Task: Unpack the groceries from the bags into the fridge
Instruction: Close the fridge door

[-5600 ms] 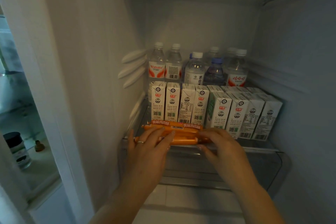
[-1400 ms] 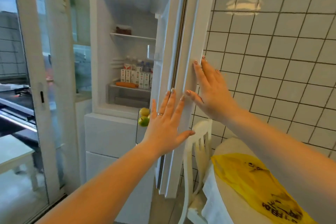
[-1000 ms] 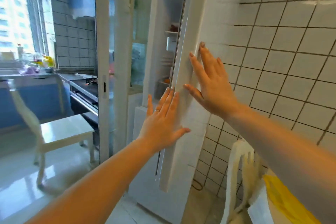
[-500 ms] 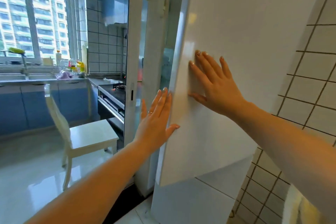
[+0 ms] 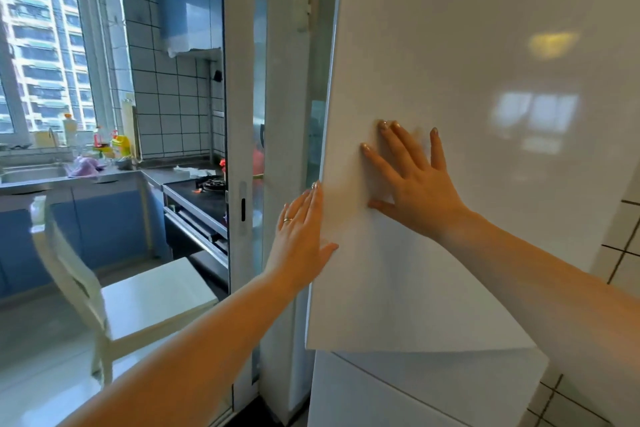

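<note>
The fridge door (image 5: 485, 114) fills the right half of the view, its glossy white front facing the camera and its free left edge not yet flush with the cabinet; a narrow gap shows beside it. The fridge interior and the groceries are hidden behind the door, and no bags are in view. Judged from this, loading appears complete or paused, and seating the door is the step in hand.

The right hand (image 5: 412, 184) lies flat on the door face, fingers straight and spread, grasping nothing. The left hand (image 5: 301, 236) is also flat and released, its fingers along the door's left edge, thumb against the front.

Clearance: the left fingers sit at the closing edge, so a pinch risk is likely if they wrap behind it. Just left of the door stands a white sliding-door frame (image 5: 235, 149). Beyond it are a white chair (image 5: 114, 288), a stove (image 5: 207, 184) and a sink counter (image 5: 52, 177), all well apart from the door's path.
</note>
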`<move>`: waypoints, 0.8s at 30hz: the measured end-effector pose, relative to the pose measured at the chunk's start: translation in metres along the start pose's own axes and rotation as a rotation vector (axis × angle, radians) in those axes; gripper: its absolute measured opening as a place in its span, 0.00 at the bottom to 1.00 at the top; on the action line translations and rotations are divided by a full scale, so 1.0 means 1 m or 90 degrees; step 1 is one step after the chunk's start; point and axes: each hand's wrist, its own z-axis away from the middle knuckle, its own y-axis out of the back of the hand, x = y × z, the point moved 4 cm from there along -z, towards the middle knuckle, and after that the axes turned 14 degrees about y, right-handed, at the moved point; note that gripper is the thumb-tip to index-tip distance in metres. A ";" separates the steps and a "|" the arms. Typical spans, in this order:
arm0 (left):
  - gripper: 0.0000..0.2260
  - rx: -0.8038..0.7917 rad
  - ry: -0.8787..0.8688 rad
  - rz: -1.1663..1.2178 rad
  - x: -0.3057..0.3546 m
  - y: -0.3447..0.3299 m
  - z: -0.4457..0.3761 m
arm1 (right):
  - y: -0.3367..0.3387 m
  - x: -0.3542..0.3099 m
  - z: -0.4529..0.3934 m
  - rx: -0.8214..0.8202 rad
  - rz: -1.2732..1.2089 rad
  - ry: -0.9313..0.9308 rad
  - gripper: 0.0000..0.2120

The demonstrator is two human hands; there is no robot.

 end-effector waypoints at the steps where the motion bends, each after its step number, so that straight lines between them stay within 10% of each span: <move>1: 0.45 -0.004 0.020 0.041 -0.004 -0.003 -0.010 | -0.009 0.001 -0.004 -0.002 0.004 -0.004 0.46; 24: 0.49 -0.050 0.012 0.052 -0.042 -0.127 -0.189 | -0.170 0.069 -0.046 -0.060 0.094 0.046 0.44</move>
